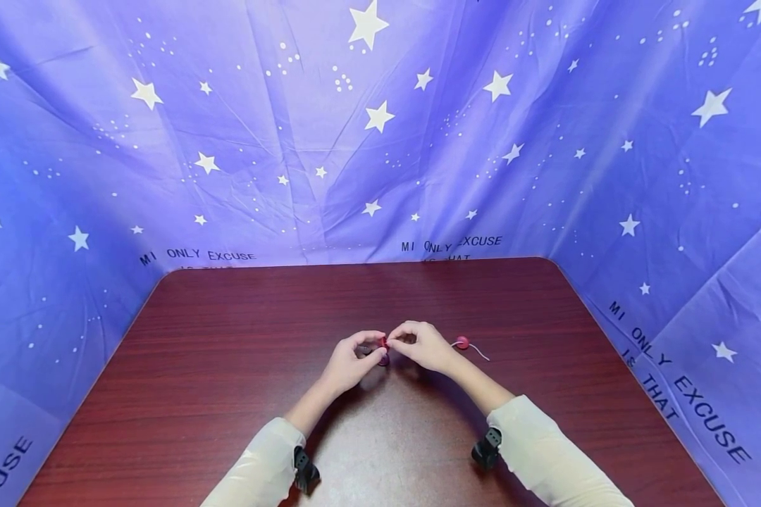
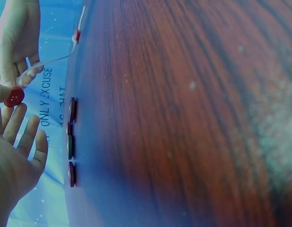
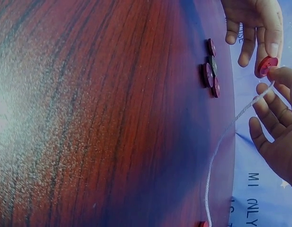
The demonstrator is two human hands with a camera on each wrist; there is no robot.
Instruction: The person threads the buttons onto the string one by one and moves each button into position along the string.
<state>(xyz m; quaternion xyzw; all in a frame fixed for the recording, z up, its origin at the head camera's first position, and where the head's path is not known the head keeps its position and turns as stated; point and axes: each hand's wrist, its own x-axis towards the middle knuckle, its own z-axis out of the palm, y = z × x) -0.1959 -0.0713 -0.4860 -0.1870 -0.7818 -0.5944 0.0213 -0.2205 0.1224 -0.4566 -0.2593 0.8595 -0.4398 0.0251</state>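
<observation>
My left hand [image 1: 347, 364] pinches a red button [image 2: 14, 97] between thumb and fingertips, raised above the table. Holes show in the button's face in the left wrist view. Close against it, my right hand [image 1: 428, 348] pinches a pale string [image 3: 241, 112] near its end; the fingertips hide that end, so I cannot tell whether it passes through a hole. The string trails down to the table, where another red button [image 1: 462, 342] is on it, with a short tail beyond.
Several loose buttons lie grouped on the table below my left hand, among them a dark red button [image 3: 208, 75] and a dark greenish button [image 2: 70, 145]. The brown wooden table [image 1: 228, 317] meets a purple star-printed curtain [image 1: 330, 141] at its back and sides.
</observation>
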